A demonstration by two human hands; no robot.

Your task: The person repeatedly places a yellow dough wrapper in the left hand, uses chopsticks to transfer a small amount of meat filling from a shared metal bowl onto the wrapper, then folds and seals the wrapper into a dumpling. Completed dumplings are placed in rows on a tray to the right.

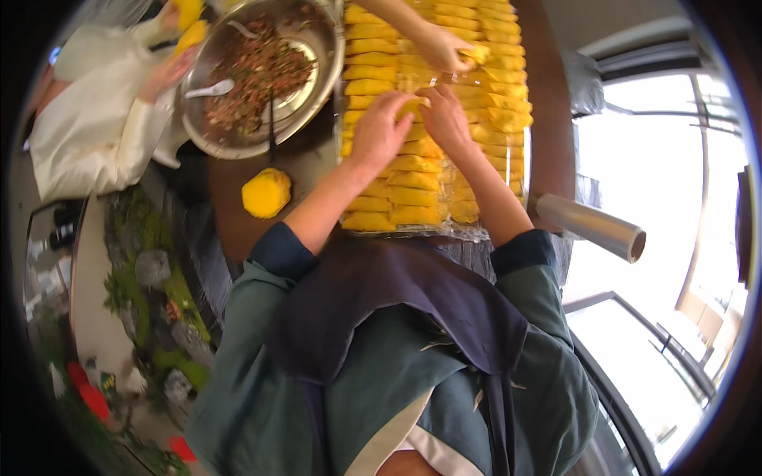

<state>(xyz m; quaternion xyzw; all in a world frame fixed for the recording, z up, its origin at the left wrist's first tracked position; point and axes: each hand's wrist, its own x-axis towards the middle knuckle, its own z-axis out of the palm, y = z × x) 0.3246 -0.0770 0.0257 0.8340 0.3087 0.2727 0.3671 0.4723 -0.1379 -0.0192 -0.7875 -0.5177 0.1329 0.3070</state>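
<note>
My left hand (381, 131) and my right hand (446, 119) meet above a tray of yellow folded dumplings (415, 180). Between my fingertips is a yellow dumpling (412, 107), partly hidden by both hands. The dumplings lie in several close columns, and clear plastic film (440, 232) shows at the tray's near edge. Just beyond my fingers, another person's hand (443, 50) holds a yellow piece (476, 55) over the same tray. Left of my left forearm, a stack of round yellow wrappers (266, 193) rests on the dark table.
A large metal bowl (205, 140) of minced filling (256, 77) stands at the left, with a white spoon (209, 88) inside. A co-worker's hand (169, 74) is beside it. A roll of film (589, 226) juts past the table's right edge.
</note>
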